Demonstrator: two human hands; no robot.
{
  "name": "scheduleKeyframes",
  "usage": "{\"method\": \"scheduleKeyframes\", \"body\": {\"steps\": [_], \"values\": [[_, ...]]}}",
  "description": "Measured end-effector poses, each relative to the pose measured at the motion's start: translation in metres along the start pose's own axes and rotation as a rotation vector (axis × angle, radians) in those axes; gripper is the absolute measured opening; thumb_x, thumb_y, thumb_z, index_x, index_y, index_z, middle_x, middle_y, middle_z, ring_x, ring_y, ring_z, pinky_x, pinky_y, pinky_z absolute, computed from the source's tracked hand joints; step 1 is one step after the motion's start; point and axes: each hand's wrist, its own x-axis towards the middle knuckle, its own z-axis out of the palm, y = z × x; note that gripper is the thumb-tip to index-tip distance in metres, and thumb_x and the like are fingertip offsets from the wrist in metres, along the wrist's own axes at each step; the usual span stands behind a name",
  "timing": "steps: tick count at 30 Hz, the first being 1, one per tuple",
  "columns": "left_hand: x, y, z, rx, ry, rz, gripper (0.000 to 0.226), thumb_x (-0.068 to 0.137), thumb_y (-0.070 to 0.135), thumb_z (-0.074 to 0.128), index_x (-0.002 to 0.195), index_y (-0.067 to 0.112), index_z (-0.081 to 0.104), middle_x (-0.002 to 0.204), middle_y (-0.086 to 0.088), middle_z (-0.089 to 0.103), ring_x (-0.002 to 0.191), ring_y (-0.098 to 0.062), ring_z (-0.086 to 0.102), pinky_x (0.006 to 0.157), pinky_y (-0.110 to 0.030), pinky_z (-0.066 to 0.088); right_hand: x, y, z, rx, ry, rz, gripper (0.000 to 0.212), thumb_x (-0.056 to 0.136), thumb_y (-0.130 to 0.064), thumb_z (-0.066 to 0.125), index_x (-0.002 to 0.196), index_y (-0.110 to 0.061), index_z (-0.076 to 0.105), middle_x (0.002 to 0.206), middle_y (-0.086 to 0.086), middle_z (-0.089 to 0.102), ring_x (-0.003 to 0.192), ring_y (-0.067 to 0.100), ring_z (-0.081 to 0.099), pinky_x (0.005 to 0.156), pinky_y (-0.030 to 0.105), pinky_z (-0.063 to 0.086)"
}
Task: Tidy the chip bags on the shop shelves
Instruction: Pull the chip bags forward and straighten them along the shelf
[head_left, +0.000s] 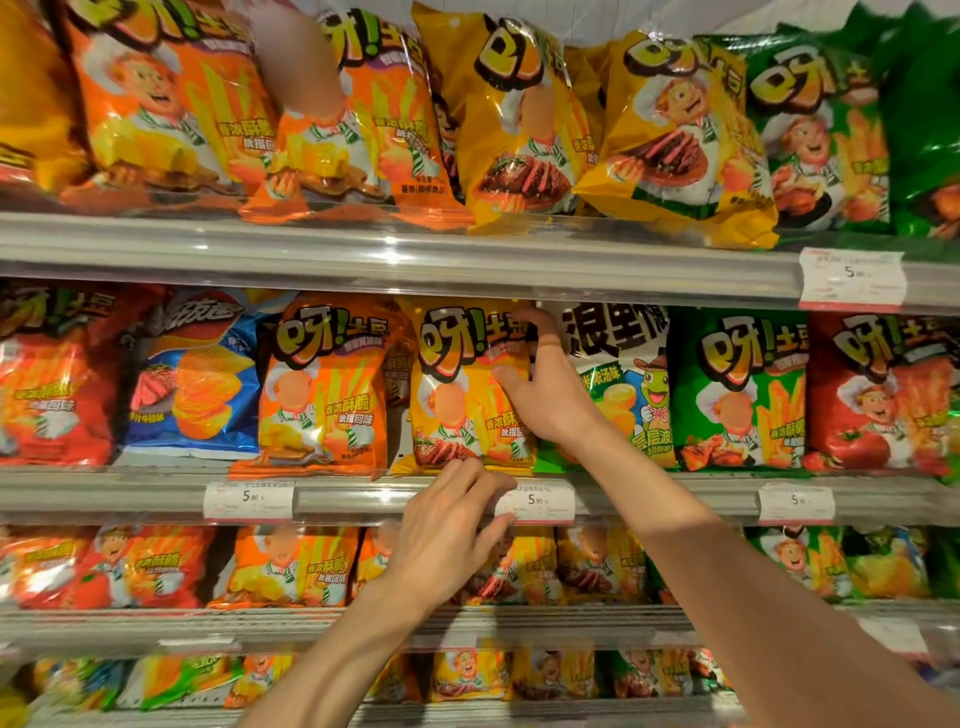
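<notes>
Yellow bag (470, 384) upright on middle shelf (363, 493). Right hand (545, 389) grips bag's right edge; left hand (447, 530) relaxed, fingertips touching bag's bottom edge.

I see a white price tag (535, 501) clipped to the middle shelf rail (363, 499). Along that rail, another tag (248, 499) sits to its left, one (796, 503) to its right, and one (852, 278) on the rail above.

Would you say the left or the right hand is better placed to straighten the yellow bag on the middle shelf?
Right, probably. The right hand already grips the yellow bag's right edge near the top, while the left hand only touches its bottom edge.
</notes>
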Motion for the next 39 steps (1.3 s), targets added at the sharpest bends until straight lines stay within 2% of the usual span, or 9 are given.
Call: {"method": "scheduleKeyframes", "body": {"steps": [5,9,17,22,25,28,31,34,39], "values": [[0.000,0.000,0.001,0.000,0.007,-0.001,0.033,0.088,0.036,0.072,0.117,0.024,0.063,0.099,0.009,0.055,0.094,-0.011,0.051,0.062,-0.025,0.046,0.002,-0.001,0.005,-0.017,0.017,-0.035,0.048,0.097,-0.027,0.064,0.138,-0.012,0.046,0.118,0.013,0.063,0.092,0.025,0.059,0.081,0.030,0.047],[0.000,0.000,0.002,-0.003,0.014,0.002,0.033,0.088,0.035,0.073,0.116,0.023,0.063,0.098,0.008,0.055,0.094,-0.012,0.053,0.062,-0.027,0.048,0.002,0.000,0.006,0.019,0.013,-0.055,0.059,0.096,-0.025,0.065,0.149,-0.021,0.039,0.139,0.011,0.056,0.124,0.027,0.056,0.104,0.041,0.048],[0.000,0.001,0.001,-0.011,0.001,-0.022,0.032,0.088,0.037,0.072,0.117,0.024,0.062,0.099,0.008,0.055,0.096,-0.013,0.053,0.064,-0.029,0.050,0.001,-0.001,-0.001,0.034,-0.071,-0.045,0.061,0.101,-0.028,0.059,0.156,-0.024,0.033,0.155,0.006,0.045,0.139,0.023,0.045,0.109,0.028,0.039],[-0.001,0.003,-0.001,0.004,0.002,-0.012,0.030,0.089,0.036,0.071,0.116,0.023,0.062,0.097,0.008,0.054,0.092,-0.014,0.053,0.062,-0.030,0.049,-0.013,-0.003,-0.014,0.095,-0.115,-0.077,0.062,0.099,-0.027,0.060,0.155,-0.024,0.035,0.157,0.003,0.043,0.143,0.020,0.041,0.118,0.041,0.037],[-0.002,0.005,-0.002,0.032,0.005,0.008,0.026,0.090,0.034,0.069,0.113,0.023,0.062,0.094,0.008,0.052,0.090,-0.015,0.051,0.059,-0.029,0.046,-0.033,-0.001,-0.035,0.141,-0.106,-0.155,0.051,0.100,-0.020,0.060,0.148,-0.022,0.046,0.150,-0.003,0.049,0.134,0.009,0.049,0.112,0.028,0.043],[-0.003,0.009,-0.001,0.048,0.002,0.026,0.025,0.090,0.031,0.069,0.112,0.022,0.061,0.094,0.006,0.053,0.089,-0.016,0.052,0.058,-0.029,0.046,-0.054,0.014,-0.066,0.098,0.067,-0.236,0.034,0.099,-0.016,0.062,0.132,-0.021,0.061,0.131,-0.005,0.058,0.115,0.002,0.060,0.091,0.010,0.049],[-0.002,0.012,0.002,0.052,0.004,0.031,0.025,0.090,0.031,0.070,0.112,0.023,0.061,0.093,0.007,0.053,0.088,-0.016,0.053,0.059,-0.028,0.045,-0.066,0.046,-0.097,0.003,0.267,-0.219,0.024,0.096,-0.019,0.066,0.120,-0.023,0.064,0.122,-0.002,0.057,0.105,0.005,0.061,0.093,0.020,0.051],[0.000,0.012,0.003,0.031,0.008,0.013,0.026,0.088,0.032,0.072,0.110,0.024,0.061,0.090,0.010,0.051,0.087,-0.014,0.053,0.059,-0.026,0.046,-0.065,0.080,-0.111,-0.067,0.276,-0.090,0.043,0.094,-0.030,0.069,0.133,-0.026,0.054,0.133,0.000,0.051,0.119,0.014,0.055,0.108,0.043,0.045],[0.004,0.010,0.004,0.006,-0.016,-0.036,0.030,0.084,0.035,0.077,0.109,0.028,0.062,0.090,0.014,0.053,0.089,-0.009,0.053,0.061,-0.020,0.039,-0.051,0.088,-0.108,0.060,0.043,-0.003,0.082,0.086,-0.047,0.073,0.152,-0.038,0.025,0.155,-0.001,0.040,0.140,0.017,0.043,0.115,0.045,0.040]]}}
